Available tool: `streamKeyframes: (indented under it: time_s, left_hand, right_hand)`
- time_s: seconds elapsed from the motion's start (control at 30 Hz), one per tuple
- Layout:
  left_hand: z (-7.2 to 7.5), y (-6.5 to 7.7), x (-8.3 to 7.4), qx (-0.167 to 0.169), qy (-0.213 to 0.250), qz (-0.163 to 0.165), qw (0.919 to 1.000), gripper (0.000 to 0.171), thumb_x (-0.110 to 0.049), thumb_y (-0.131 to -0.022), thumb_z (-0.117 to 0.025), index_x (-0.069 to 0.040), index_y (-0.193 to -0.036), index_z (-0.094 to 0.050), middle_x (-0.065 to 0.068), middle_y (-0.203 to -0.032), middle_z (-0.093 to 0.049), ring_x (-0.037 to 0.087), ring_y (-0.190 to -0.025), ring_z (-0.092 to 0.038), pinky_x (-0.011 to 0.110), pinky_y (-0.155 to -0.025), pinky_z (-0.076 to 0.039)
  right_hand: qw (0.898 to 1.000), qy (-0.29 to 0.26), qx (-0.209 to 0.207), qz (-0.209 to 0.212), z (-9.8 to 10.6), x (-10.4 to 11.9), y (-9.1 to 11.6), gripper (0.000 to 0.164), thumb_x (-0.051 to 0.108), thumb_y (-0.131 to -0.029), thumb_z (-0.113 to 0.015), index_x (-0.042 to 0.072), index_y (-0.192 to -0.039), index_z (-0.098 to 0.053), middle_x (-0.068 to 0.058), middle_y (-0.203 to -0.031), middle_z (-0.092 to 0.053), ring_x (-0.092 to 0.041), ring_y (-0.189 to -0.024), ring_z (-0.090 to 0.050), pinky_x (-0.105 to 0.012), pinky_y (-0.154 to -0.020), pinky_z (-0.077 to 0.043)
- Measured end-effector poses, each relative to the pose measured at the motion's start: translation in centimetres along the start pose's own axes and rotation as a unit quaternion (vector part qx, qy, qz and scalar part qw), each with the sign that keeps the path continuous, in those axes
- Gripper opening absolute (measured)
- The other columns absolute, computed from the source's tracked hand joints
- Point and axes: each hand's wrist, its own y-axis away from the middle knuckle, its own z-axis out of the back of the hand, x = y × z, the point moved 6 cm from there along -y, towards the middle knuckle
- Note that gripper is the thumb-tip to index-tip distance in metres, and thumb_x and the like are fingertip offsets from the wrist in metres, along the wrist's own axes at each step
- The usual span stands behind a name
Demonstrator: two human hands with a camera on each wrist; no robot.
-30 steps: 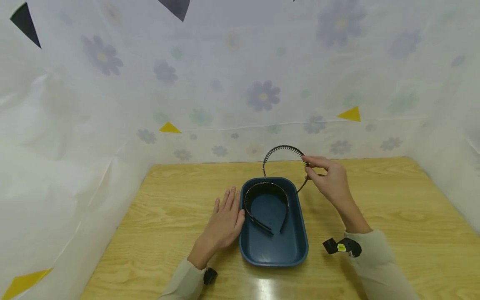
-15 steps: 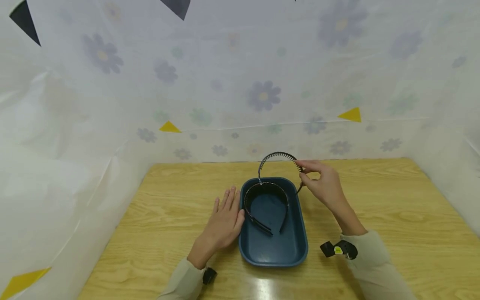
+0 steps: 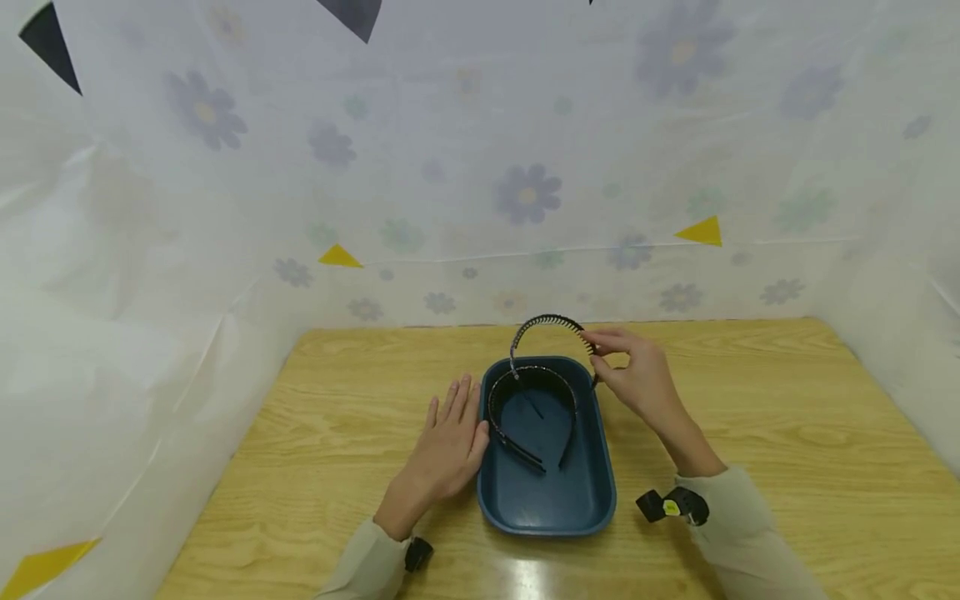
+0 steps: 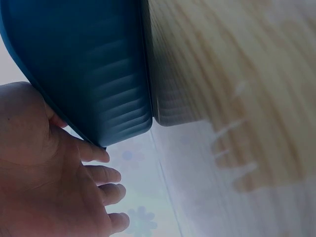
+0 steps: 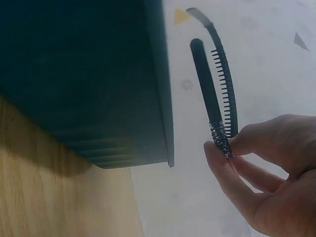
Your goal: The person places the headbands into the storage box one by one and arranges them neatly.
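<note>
A black toothed headband (image 3: 551, 319) with a glittery outer face is pinched between the thumb and fingers of my right hand (image 3: 637, 375), above the far end of a dark blue tray (image 3: 547, 504). One end of the headband hangs over the tray's inside. Within the tray lies a dark, wide headband (image 3: 521, 452); doubled tips at one end leave unclear whether two are nested. My left hand (image 3: 446, 454) rests along the tray's left side, fingers straight. In the left wrist view, the thumb side of that hand (image 4: 54, 168) touches the tray's rim (image 4: 59, 116).
The tray stands on a wooden table (image 3: 337, 400). Behind the table hangs a pale flowered sheet (image 3: 450, 192) with yellow triangles on it, and white sheeting closes both sides. Each wrist carries a small black camera.
My right hand has moved left and slightly down, bringing the toothed headband from behind the tray's far right corner to over its far end. The left hand and tray have stayed put.
</note>
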Motion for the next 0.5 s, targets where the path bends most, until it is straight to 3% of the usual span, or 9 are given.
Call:
streamKeyframes:
  time_s: [0.17, 0.3, 0.4, 0.5]
  left_hand:
    - [-0.1, 0.0, -0.1, 0.0, 0.003, 0.002, 1.0, 0.061, -0.033, -0.112, -0.028, -0.001, -0.164, -0.018, 0.017, -0.17, -0.009, 0.037, -0.156, -0.011, 0.06, -0.123, -0.011]
    - [-0.2, 0.0, -0.1, 0.0, 0.004, 0.002, 1.0, 0.061, -0.033, -0.112, -0.028, -0.002, -0.164, -0.018, 0.018, -0.17, -0.009, 0.037, -0.156, -0.01, 0.06, -0.123, -0.011]
    - [-0.1, 0.0, -0.1, -0.001, 0.004, 0.001, 1.0, 0.061, -0.033, -0.113, -0.027, -0.002, -0.164, -0.018, 0.019, -0.17, -0.01, 0.037, -0.156, -0.011, 0.06, -0.123, -0.011]
    - [-0.1, 0.0, -0.2, -0.002, 0.004, 0.001, 1.0, 0.061, -0.033, -0.113, -0.027, -0.002, -0.164, -0.018, 0.019, -0.17, -0.011, 0.037, -0.156, -0.011, 0.06, -0.123, -0.011]
  right_hand:
    - [1.0, 0.005, 0.008, 0.001, -0.4, 0.2, 0.2, 0.032, -0.006, -0.089, -0.071, 0.003, -0.119, -0.077, -0.016, -0.122, -0.071, -0.033, -0.092, -0.072, -0.022, -0.051, -0.05]
    - [1.0, 0.0, 0.023, -0.007, -0.9, 0.2, 0.5, 0.032, -0.008, -0.089, -0.07, 0.002, -0.119, -0.077, -0.018, -0.121, -0.071, -0.033, -0.092, -0.073, -0.031, -0.058, -0.058]
    - [0.999, -0.008, 0.037, -0.012, -1.3, 0.3, 0.6, 0.032, -0.008, -0.09, -0.069, 0.001, -0.12, -0.076, -0.019, -0.123, -0.07, -0.034, -0.094, -0.073, -0.039, -0.071, -0.062]
    - [0.999, -0.009, 0.045, -0.006, -1.7, 0.4, 0.7, 0.031, -0.009, -0.09, -0.07, -0.001, -0.119, -0.076, -0.019, -0.123, -0.069, -0.034, -0.094, -0.072, -0.04, -0.07, -0.062]
